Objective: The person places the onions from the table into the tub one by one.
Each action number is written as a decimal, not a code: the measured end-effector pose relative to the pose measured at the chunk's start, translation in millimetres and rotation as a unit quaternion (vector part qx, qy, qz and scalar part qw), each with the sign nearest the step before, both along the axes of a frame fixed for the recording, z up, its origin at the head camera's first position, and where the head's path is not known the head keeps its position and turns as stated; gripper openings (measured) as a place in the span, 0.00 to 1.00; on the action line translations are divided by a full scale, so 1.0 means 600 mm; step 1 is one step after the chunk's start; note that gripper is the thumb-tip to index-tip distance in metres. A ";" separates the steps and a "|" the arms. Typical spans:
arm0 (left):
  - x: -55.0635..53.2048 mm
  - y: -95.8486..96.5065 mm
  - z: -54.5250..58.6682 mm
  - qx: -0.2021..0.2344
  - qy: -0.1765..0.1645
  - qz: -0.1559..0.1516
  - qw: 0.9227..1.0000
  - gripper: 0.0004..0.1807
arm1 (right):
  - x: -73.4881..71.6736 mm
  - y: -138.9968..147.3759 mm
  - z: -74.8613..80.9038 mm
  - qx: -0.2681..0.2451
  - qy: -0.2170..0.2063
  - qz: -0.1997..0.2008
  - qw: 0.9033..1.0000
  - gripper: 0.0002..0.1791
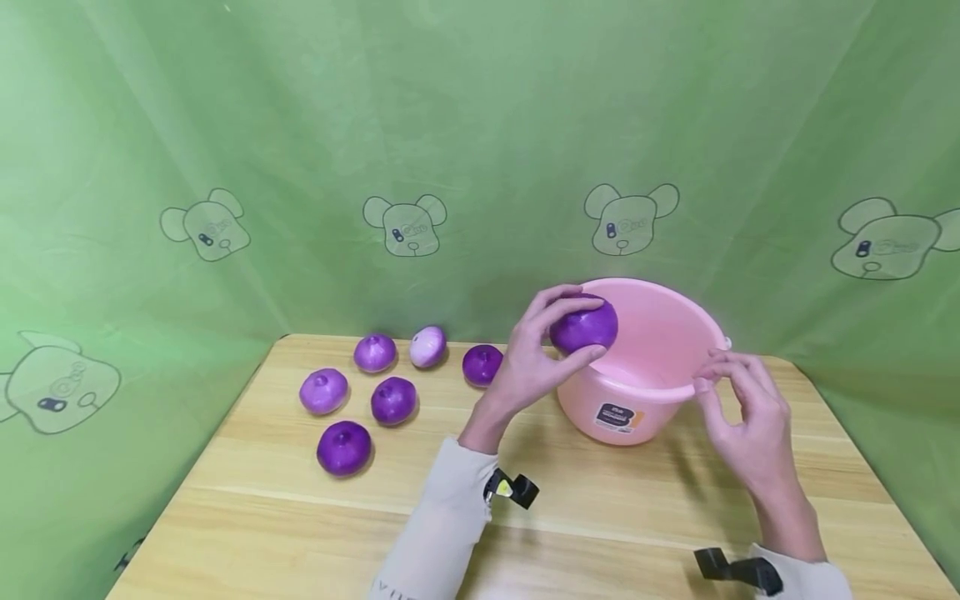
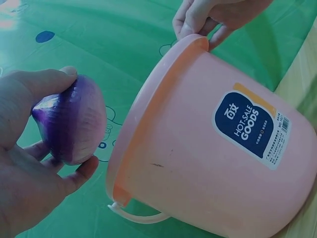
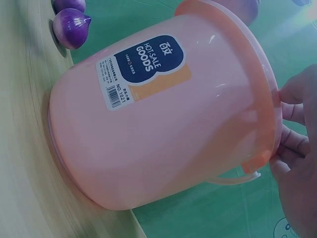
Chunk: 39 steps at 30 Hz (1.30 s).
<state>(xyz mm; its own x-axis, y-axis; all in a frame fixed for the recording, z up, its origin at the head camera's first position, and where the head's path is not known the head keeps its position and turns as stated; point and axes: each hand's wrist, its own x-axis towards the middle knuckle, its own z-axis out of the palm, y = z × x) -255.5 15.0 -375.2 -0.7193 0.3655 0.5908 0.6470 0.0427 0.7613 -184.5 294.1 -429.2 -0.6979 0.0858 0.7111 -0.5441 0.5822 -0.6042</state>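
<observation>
My left hand (image 1: 517, 367) grips a purple onion (image 1: 588, 327) at the near left rim of a pink bucket (image 1: 588, 404). In the left wrist view, thumb and fingers wrap the onion (image 2: 77, 121), which is apart from the bucket wall (image 2: 183, 139). On the other side, my right hand (image 1: 757, 433) pinches the bucket's rim between thumb and fingers, as the right wrist view also shows at the rim (image 3: 270, 84). The bucket stands upright on the table, its dark blue label (image 3: 148, 59) facing me. From above, the visible part of its inside is bare pink.
Left of the bucket, several more onions lie on the wooden table (image 1: 247, 500): a dark one (image 1: 343, 448) nearest me, a pale one (image 1: 428, 347) at the back, and another (image 1: 480, 365) beside my left wrist. A green curtain (image 1: 480, 125) hangs behind the table's far edge.
</observation>
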 end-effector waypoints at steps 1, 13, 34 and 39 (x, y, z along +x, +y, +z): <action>-0.001 0.002 0.000 -0.002 0.001 0.001 1.000 0.29 | 0.000 0.001 -0.001 -0.001 0.000 0.001 1.000 0.07; -0.007 0.024 0.005 -0.034 0.016 -0.007 0.999 0.28 | 0.003 0.001 -0.001 -0.009 0.024 0.000 1.000 0.06; -0.015 0.044 0.008 -0.094 0.052 0.001 0.994 0.30 | 0.004 -0.013 0.013 0.000 0.038 -0.006 0.999 0.06; -0.016 0.049 0.007 -0.125 0.067 0.032 0.989 0.31 | 0.004 -0.012 0.013 0.005 0.038 -0.006 0.999 0.06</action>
<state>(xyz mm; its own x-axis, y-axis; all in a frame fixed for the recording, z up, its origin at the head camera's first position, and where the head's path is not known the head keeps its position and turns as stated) -265.1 44.7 -371.0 -0.6674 0.4689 0.5785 0.7309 0.2635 0.6296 -182.0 287.2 -421.5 -0.6405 0.0873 0.7630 -0.5807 0.5950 -0.5556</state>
